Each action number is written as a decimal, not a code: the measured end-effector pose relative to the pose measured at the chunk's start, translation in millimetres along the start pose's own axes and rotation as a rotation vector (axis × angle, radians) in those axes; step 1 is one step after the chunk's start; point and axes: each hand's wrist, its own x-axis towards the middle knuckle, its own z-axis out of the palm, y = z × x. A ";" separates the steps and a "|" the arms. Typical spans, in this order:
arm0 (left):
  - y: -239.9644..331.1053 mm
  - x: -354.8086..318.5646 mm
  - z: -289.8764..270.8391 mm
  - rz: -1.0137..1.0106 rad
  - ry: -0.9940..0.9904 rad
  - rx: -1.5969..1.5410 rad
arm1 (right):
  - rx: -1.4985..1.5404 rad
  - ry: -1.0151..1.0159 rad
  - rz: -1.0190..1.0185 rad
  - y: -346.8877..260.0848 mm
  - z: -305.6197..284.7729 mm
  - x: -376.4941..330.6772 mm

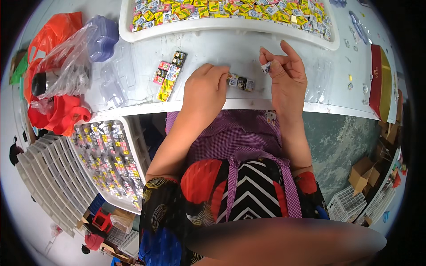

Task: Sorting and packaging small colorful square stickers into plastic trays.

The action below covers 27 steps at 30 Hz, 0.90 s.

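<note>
My right hand (288,77) is raised over the table, pinching a small white printed block (266,68) between thumb and fingertips. My left hand (203,88) is closed, its fingertips at the left end of a short row of small dark and white printed blocks (242,83). They seem to grip the end block, though the fingers partly hide it. Left of that hand lies a stepped group of small blocks (167,76) in black, pink, white and yellow, set side by side.
Beyond my hands stands a white tray (230,24) heaped with small blocks. Clear plastic trays (113,84) and red bags (57,111) lie at left, a red and gold box (379,82) at right. Below left, a white crate (137,150) holds filled clear packs.
</note>
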 end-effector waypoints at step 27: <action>-29.6 -19.1 -26.7 0.031 0.157 -0.064 | -1.191 -0.306 -0.322 31.3 53.9 -6.7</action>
